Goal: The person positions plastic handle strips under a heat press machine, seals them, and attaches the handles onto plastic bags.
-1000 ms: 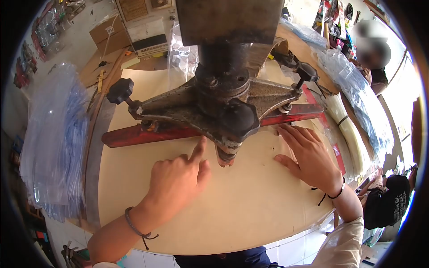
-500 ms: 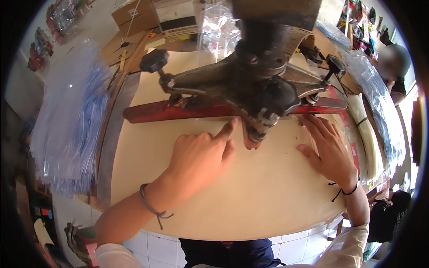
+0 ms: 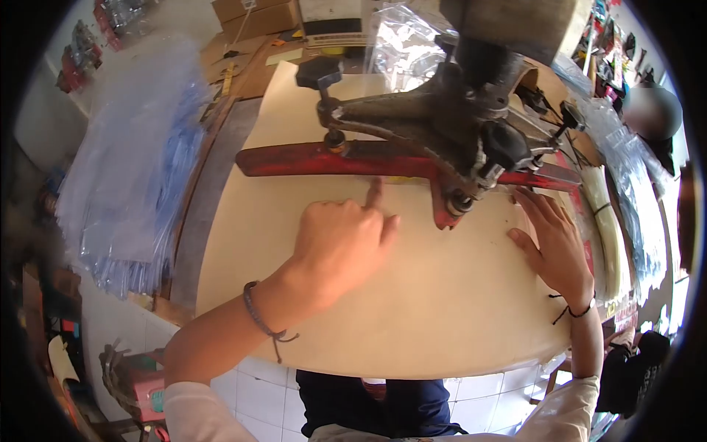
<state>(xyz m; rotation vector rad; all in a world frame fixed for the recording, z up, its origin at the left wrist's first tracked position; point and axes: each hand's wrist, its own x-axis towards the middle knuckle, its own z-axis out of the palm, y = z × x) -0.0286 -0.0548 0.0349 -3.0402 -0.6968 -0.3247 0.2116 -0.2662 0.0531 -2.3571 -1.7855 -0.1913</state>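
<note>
A metal press head (image 3: pixel 434 121) with black knobs stands over a tan sheet (image 3: pixel 434 309). Below its arms runs a red bar (image 3: pixel 294 160), with a short red prong toward me. My left hand (image 3: pixel 342 239) is over the sheet, index finger stretched to the bar's near edge, the other fingers curled and the thumb apart; it holds nothing visible. My right hand (image 3: pixel 549 239) lies spread on the sheet at the right, fingertips close to the bar's right part. Something thin and clear lies along the bar's near edge near my left fingertip.
Clear plastic bags (image 3: pixel 132 169) are piled at the left, and more plastic (image 3: pixel 626 191) lies at the right beside a tied pale bundle (image 3: pixel 607 228). A cardboard box (image 3: pixel 254 18) stands at the back. Another person (image 3: pixel 652 118) is at the far right.
The view has shifted, so the press and both hands appear farther right. My left index finger has moved leftward along the bar, away from the red prong. My right hand keeps its place.
</note>
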